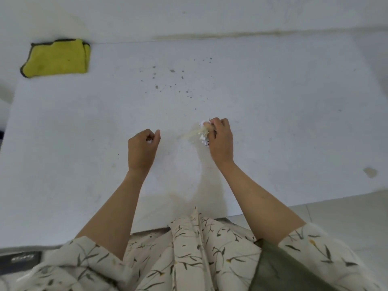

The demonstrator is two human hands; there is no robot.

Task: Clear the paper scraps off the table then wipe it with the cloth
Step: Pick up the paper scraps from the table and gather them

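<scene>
My right hand [220, 141] is closed around a bunch of white paper scraps [204, 134] just above the middle of the white table [273, 122]. A blurred pale streak trails left from the bunch. My left hand [142, 148] hovers a short way to the left, fingers curled in; a small white bit shows inside them, too small to identify. A folded yellow cloth [56, 58] with a dark edge lies flat at the far left corner, well away from both hands.
Small dark specks [172, 80] are scattered across the table beyond my hands. A brownish stain [370, 172] marks the right side. A wall runs along the table's far edge. Tiled floor [346, 217] shows at right, a dark object [21, 261] at lower left.
</scene>
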